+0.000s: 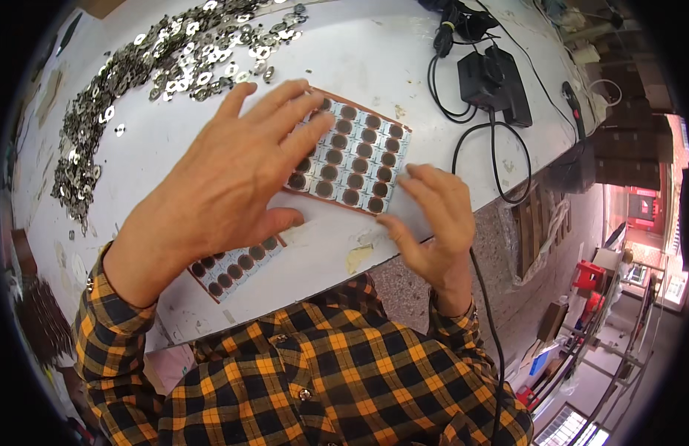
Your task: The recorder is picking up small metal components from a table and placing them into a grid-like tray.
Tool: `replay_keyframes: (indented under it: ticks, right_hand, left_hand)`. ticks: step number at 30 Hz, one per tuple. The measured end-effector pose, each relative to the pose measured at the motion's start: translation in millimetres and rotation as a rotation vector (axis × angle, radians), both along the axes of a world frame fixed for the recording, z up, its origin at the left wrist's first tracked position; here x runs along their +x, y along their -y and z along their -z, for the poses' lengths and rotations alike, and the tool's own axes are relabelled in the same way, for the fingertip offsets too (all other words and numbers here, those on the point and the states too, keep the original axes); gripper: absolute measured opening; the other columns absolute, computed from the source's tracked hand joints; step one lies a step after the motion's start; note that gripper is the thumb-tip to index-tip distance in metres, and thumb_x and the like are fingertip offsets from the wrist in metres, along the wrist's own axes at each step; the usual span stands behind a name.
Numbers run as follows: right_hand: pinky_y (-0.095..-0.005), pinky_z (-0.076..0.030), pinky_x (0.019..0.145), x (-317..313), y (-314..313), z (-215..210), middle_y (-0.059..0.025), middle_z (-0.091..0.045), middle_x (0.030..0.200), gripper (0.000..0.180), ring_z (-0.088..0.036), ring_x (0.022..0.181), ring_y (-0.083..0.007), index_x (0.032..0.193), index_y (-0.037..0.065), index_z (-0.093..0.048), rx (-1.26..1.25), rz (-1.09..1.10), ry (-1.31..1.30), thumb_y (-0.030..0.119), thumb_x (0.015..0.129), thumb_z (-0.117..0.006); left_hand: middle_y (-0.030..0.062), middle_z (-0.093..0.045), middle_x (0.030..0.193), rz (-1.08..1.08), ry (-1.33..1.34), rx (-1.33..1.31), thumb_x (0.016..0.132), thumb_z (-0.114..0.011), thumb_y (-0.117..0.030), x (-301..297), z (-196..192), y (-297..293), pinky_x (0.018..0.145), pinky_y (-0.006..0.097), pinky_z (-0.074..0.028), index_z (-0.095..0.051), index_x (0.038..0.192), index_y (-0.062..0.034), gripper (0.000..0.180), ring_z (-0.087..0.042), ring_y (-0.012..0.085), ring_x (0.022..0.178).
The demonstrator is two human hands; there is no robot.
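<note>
A flat panel point(357, 163) lies on the table, with rows of dark round discs on a pale blue printed face and brown edges. It looks like a circuit board panel. My left hand point(233, 163) reaches over its left part, fingers spread and fingertips at its surface, hiding that side. Beside the panel's right edge is my right hand point(437, 215), its thumb by the near corner and its fingers apart and bent. A similar panel point(236, 267) lies closer to me, partly covered by my left hand and wrist.
Many small shiny metal pieces point(188, 59) are heaped along the far left of the white table point(411, 67). Black power adapters point(493, 82) with cables stand at the far right. One cable point(484, 297) hangs over the table's right edge. Brown boxes point(634, 134) are stacked beyond.
</note>
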State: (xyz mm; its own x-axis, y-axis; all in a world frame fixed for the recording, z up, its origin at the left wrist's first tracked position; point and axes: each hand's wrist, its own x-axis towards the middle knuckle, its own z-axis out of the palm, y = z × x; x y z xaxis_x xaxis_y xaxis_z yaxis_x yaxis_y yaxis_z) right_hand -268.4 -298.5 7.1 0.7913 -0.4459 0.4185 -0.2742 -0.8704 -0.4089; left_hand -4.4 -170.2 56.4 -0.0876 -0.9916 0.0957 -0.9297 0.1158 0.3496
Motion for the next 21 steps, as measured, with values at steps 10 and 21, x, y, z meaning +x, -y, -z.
replay_keyframes:
  ticks: [10,21]
  right_hand:
    - [-0.0515,-0.051,0.102,-10.2,-9.0,26.2,-0.0138,-0.074,0.113,0.040,-0.070,0.105,-0.0326,0.100,0.002,-0.075,0.016,-0.014,0.161,0.022,0.072,-0.094]
    - [-0.0542,-0.051,0.103,-10.4,-20.7,24.6,-0.0101,-0.072,0.117,0.044,-0.068,0.108,-0.0307,0.104,0.004,-0.074,0.047,-0.031,0.129,0.025,0.072,-0.094]
  left_hand:
    - [0.0158,-0.063,0.144,0.243,0.100,0.007,0.075,-0.086,-0.014,-18.6,22.1,-17.1,0.117,0.055,-0.042,-0.068,0.130,-0.0025,0.059,-0.053,0.0378,0.140]
    - [0.0185,-0.066,0.125,0.064,0.012,-0.055,0.080,-0.081,-0.004,-2.5,18.6,29.5,0.101,0.047,-0.051,-0.052,0.146,-0.0016,0.072,-0.062,0.0401,0.117]
